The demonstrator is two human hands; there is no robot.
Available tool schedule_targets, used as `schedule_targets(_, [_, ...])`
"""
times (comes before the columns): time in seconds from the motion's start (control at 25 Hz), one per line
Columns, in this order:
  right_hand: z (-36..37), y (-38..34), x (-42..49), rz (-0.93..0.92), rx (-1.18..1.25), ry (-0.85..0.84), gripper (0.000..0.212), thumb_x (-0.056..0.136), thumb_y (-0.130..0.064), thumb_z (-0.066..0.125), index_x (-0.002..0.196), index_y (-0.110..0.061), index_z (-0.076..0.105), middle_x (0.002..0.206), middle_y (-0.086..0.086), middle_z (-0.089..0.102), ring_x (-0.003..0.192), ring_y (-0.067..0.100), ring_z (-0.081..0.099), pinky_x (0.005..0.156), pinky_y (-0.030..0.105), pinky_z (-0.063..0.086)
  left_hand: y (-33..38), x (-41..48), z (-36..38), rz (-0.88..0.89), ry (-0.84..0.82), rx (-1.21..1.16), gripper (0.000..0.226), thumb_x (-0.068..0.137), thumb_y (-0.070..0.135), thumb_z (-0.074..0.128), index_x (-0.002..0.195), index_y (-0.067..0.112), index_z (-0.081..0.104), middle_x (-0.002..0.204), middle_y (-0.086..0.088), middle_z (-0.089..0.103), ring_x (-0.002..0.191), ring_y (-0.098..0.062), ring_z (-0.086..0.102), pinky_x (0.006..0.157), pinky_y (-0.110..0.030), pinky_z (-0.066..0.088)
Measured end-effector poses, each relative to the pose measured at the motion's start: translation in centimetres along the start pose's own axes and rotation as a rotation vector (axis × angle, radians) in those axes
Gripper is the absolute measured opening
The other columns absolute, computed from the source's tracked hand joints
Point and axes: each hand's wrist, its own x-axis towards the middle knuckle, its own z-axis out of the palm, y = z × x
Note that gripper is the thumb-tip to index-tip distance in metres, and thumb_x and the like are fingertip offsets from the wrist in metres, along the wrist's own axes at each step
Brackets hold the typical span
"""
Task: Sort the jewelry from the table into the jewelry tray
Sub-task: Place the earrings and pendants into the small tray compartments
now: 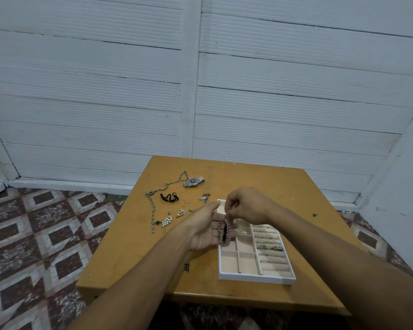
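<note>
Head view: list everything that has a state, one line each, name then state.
Bracelet: hanging from the right hand.
Right hand: pinching the bracelet's top.
Left hand: open, palm behind the bracelet.
Tray: on the table, most slots bare.
Rings: tucked in the tray's rolls.
Watch: lying on the table.
Necklace: spread out on the table.

A white back wall (81, 103) of wide horizontal boards, finely ribbed, fills the upper view, split by a white upright post (190, 91). A white skirting (69, 184) runs along its foot, and a plain white side wall (403, 186) angles in at the right. The floor (34, 234) is tiled in maroon, brown and pale grey squares. A scuffed ochre wooden table (260, 182) stands near the back wall under cool, even light.
</note>
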Motion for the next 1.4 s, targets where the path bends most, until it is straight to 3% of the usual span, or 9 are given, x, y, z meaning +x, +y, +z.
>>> schedule_targets(0.12, [0.4,0.4,0.0,0.016,0.057,0.012,0.005,0.079,-0.015,0.071,0.084,-0.017,0.071,0.077,-0.006,0.068,0.074,0.010,0.060,0.062,0.019,0.043,0.3,-0.3,0.1,-0.011,-0.001,0.013,0.055,0.100,0.044,0.039,0.115,-0.005,0.058,0.103,-0.024,0.064,0.084,-0.032,0.065,0.070,-0.036,0.058])
schedule_targets(0.36, [1.2,1.6,-0.4,0.073,0.276,0.024,0.010,0.078,-0.010,0.072,0.081,-0.019,0.068,0.062,-0.009,0.061,0.058,0.005,0.053,0.061,0.022,0.043,0.1,-0.7,0.0,0.026,0.043,0.029,0.040,0.099,0.032,0.046,0.106,-0.004,0.061,0.092,-0.018,0.066,0.078,-0.028,0.060,0.072,-0.035,0.049])
schedule_targets(0.68, [2.0,2.3,-1.1,0.103,0.372,0.017,0.010,0.079,-0.011,0.074,0.082,-0.017,0.067,0.066,-0.003,0.061,0.062,0.013,0.053,0.062,0.026,0.044,-0.7,-1.2,0.1,0.102,0.127,0.077,0.035,0.098,0.029,0.049,0.110,-0.002,0.061,0.102,-0.015,0.068,0.106,-0.031,0.063,0.094,-0.036,0.050])
schedule_targets(0.84, [2.7,2.3,-1.4,0.128,0.398,0.008,0.012,0.079,-0.012,0.071,0.087,-0.018,0.066,0.074,0.000,0.071,0.065,0.012,0.059,0.065,0.028,0.046,-1.3,-1.2,0.1,0.141,0.151,0.013,0.029,0.098,0.026,0.049,0.106,0.001,0.061,0.105,-0.016,0.069,0.101,-0.029,0.064,0.096,-0.038,0.050])
schedule_targets(0.96, [3.2,2.3,-1.9,0.123,0.369,-0.010,0.016,0.077,-0.010,0.069,0.090,-0.019,0.065,0.072,-0.004,0.073,0.062,0.001,0.060,0.065,0.022,0.045,-1.7,-1.1,-0.1,0.210,0.216,-0.053,0.023,0.098,0.019,0.047,0.099,0.001,0.061,0.105,-0.018,0.069,0.100,-0.030,0.065,0.096,-0.040,0.051])
schedule_targets(1.12, [3.5,2.3,-2.2,0.126,0.358,-0.021,0.016,0.079,-0.009,0.069,0.094,-0.015,0.065,0.075,-0.004,0.074,0.056,-0.010,0.058,0.056,0.011,0.041,-1.8,-1.2,-0.4,0.297,0.293,-0.063,0.023,0.098,0.016,0.047,0.100,0.000,0.062,0.092,-0.015,0.070,0.089,-0.025,0.067,0.085,-0.035,0.055])
schedule_targets(1.24, [3.6,2.2,-2.2,0.119,0.352,-0.009,0.015,0.079,-0.012,0.071,0.092,-0.017,0.065,0.078,-0.002,0.075,0.059,-0.007,0.060,0.057,0.013,0.041,-2.1,-1.2,-1.0,0.358,0.354,-0.011,0.022,0.097,0.016,0.048,0.101,0.000,0.063,0.093,-0.015,0.070,0.083,-0.022,0.067,0.084,-0.035,0.055])
schedule_targets(1.4, [4.1,1.6,-1.9,0.103,0.333,0.008,0.016,0.077,-0.013,0.071,0.089,-0.022,0.065,0.077,-0.006,0.074,0.074,0.005,0.067,0.066,0.019,0.047,-2.9,-1.9,-2.4,0.433,0.415,0.120,0.023,0.097,0.020,0.050,0.100,0.005,0.067,0.098,-0.015,0.071,0.090,-0.024,0.068,0.088,-0.037,0.055])
